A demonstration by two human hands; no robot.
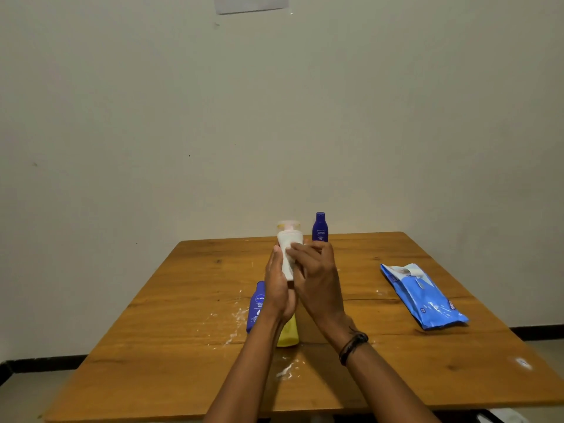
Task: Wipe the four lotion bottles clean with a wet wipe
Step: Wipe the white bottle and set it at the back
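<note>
Above table (183, 300): white bottle (290, 239), clear cap; left hand (279, 290), right hand (319, 280) fingers (300, 250) gripping it.

Bare forearms, no sleeves; dark braided wristband (353, 346) on right wrist; left wrist bare.

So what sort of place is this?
Probably a plain room in a home, though I can't be sure: a bare painted wall with one paper sheet stuck on it, a wooden table smeared white, and a pack of wet wipes.
</note>
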